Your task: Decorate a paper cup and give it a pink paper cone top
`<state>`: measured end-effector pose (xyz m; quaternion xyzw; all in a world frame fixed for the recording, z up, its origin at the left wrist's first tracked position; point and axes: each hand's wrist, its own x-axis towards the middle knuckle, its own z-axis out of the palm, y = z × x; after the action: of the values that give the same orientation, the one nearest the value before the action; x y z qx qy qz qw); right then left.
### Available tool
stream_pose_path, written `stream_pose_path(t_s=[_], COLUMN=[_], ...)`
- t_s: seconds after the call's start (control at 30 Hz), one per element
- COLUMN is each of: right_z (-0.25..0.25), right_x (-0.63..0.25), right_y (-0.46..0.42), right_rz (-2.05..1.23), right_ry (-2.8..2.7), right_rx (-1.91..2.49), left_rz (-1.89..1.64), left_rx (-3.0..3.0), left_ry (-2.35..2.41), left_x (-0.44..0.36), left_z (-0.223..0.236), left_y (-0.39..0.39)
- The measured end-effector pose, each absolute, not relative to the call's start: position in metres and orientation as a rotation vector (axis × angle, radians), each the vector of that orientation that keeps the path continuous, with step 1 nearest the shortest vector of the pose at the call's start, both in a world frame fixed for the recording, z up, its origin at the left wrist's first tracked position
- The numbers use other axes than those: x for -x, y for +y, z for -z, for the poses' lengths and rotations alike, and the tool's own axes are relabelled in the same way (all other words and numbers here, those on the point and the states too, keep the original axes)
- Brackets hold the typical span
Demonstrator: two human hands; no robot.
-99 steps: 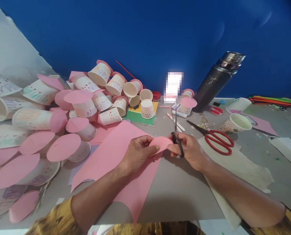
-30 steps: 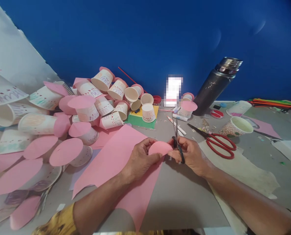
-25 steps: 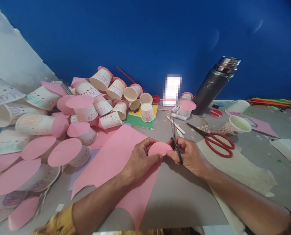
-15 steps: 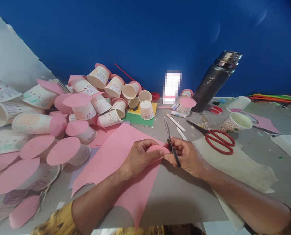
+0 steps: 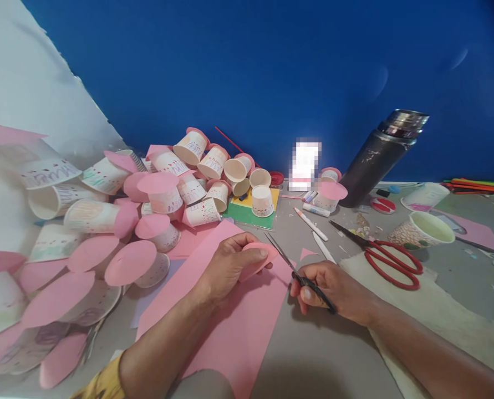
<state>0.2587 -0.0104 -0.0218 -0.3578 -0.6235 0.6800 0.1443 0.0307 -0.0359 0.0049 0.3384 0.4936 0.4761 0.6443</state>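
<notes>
My left hand is closed on a small pink paper circle, held just above a large pink paper sheet on the grey table. My right hand grips small black scissors low over the table, blades pointing up-left toward the circle but apart from it. A small pink paper scrap lies just beyond the scissors.
A heap of paper cups with pink paper lids fills the left. Red-handled scissors lie on a beige cloth at right, near a patterned cup. A dark flask stands at the back. White markers lie mid-table.
My right hand has pulled the black scissors away from the pink circle and down toward the table. The left hand keeps the circle. A pink scrap now lies on the table.
</notes>
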Motion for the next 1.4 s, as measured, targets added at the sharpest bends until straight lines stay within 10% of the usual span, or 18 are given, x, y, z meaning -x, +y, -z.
stream_pose_path(t_s=[0.7, 1.4], right_z=[0.017, 0.009], right_x=[-0.242, -0.245], right_y=[-0.023, -0.018], right_rz=[-1.463, -1.651], right_ry=[-1.467, -1.540], right_rx=[1.253, 1.266], left_rz=[-0.946, -0.976], left_rx=[-1.022, -0.638], left_ry=[1.307, 1.120], left_x=[-0.049, -0.051], left_z=[0.002, 0.008], left_y=[-0.046, -0.046])
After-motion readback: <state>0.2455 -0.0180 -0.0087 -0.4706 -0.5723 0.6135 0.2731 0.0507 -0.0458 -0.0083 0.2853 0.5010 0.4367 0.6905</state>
